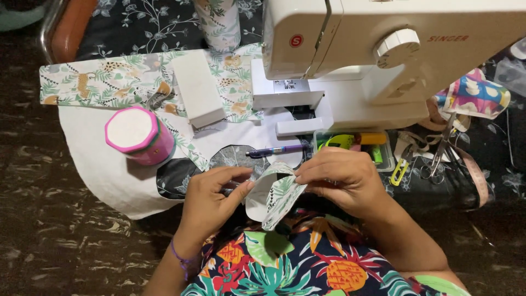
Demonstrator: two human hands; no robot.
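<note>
A small curved piece of leaf-print fabric [275,195] with a white lining is held between both hands, just above my lap. My left hand [211,197] pinches its left edge with thumb and fingers. My right hand [341,178] grips its upper right edge, fingers folded over it. Just beyond the hands lies a blue pen [276,150] on white cloth.
A white sewing machine [378,55] stands at the back right. Left of it are a white box [197,90], a pink-rimmed round container [139,136], printed fabric [104,82] and white cloth [104,170]. Scissors [441,151], a yellow clip [400,170] and a tape measure lie right.
</note>
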